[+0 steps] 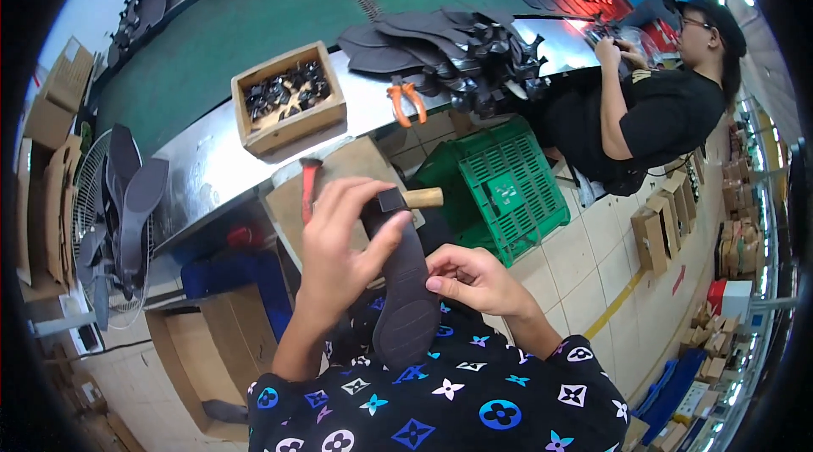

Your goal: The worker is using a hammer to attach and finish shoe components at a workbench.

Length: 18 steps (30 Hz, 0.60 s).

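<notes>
A dark shoe sole (405,283) lies lengthwise in front of me, with a small square black heel (390,200) at its far end. My left hand (343,236) grips it near the heel, fingers over the far side and thumb on the near face. On the other edge, around the middle, my right hand (474,278) pinches the sole between thumb and curled fingers. Just beyond the heel, a wooden handle (423,197) sticks out to the right; its other end is hidden. A hammer with a red handle (308,194) lies on the board (356,162) beyond my left hand.
A wooden box (292,136) of small black parts stands on the metal bench edge, with orange-handled pliers (408,103) and piled soles (423,37) to its right. A green crate (512,190) sits on the floor. A co-worker (669,113) works at far right. Cardboard box (203,350) lower left.
</notes>
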Motion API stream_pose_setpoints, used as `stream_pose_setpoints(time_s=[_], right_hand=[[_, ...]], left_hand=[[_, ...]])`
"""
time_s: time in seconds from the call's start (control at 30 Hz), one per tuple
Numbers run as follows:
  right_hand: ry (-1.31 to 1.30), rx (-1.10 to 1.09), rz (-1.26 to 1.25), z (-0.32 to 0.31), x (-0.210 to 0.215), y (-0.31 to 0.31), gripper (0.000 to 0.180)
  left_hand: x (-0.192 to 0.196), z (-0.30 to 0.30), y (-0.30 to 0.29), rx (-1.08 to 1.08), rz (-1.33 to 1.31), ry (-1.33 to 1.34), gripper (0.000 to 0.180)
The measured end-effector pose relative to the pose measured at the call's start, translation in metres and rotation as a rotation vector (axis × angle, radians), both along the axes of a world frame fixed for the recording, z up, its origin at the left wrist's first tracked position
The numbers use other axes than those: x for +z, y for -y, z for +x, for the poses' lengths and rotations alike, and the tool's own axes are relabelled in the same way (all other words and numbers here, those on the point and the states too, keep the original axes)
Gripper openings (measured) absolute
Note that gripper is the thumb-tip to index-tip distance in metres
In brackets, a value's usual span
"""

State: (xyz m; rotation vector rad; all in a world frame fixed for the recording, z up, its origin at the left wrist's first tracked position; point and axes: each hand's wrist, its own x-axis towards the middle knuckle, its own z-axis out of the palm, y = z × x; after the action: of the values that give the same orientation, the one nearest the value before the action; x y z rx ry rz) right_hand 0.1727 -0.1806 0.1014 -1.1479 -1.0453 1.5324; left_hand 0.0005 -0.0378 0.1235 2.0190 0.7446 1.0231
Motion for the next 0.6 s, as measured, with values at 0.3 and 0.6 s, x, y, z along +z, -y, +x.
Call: stream_pose_setpoints(time_s=[0.3,0.6], right_hand=[[0.011,-0.254,0.034,0.034,-0.013,0.037,0.016],[0.209,-0.824,0.027,0.142,-0.098,0.036,0.020]], left_hand=[[-0.017,0.067,-0.004,-0.225,-0.338,0.045,0.021],[-0.030,0.082,-0.010,-0.208,-0.267,0.011,0.067]])
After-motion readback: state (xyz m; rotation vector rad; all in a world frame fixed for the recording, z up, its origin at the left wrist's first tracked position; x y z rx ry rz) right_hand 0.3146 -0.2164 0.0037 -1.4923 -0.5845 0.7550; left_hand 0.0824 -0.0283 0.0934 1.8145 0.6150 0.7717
